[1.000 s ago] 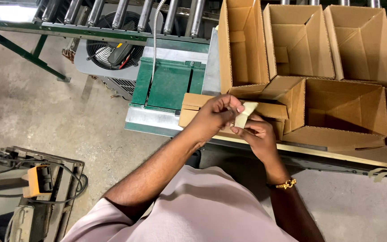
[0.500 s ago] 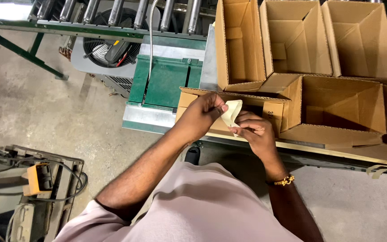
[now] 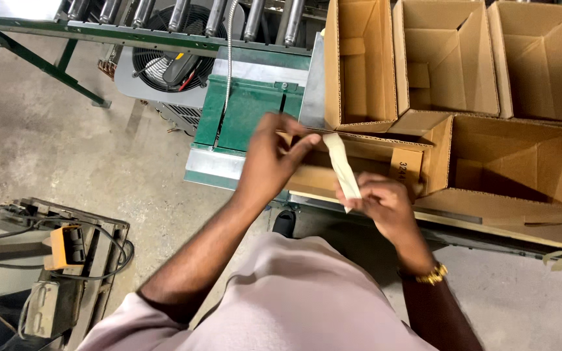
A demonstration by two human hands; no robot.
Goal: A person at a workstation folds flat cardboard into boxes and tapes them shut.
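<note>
Just in front of the open cardboard box (image 3: 499, 166) lying on its side, your two hands hold a pale strip of tape (image 3: 343, 170) between them. Your right hand (image 3: 385, 207) is closed around the strip's lower end, fingers curled and pinching it, so the strip rises tilted up and to the left from that grip. Your left hand (image 3: 273, 159) sits left of the strip; its fingertips reach toward the upper end, but whether they actually pinch it or only touch it cannot be told. The two hands are apart, with the strip bridging the gap. A gold bracelet (image 3: 432, 275) circles your right wrist.

Behind the strip lies a flattened cardboard flap (image 3: 359, 159), part of the carton work on the desk (image 3: 489, 227). Beyond the open box, three more open boxes (image 3: 447, 58) stand side by side, mouths toward you. Left of the box sits a green metal machine (image 3: 245, 114), and further left a caged fan (image 3: 167, 65) under a row of conveyor rollers (image 3: 177, 13). Well away at the lower left, on the concrete floor (image 3: 47, 143), stands a yellow control box (image 3: 65, 248) with cables.
</note>
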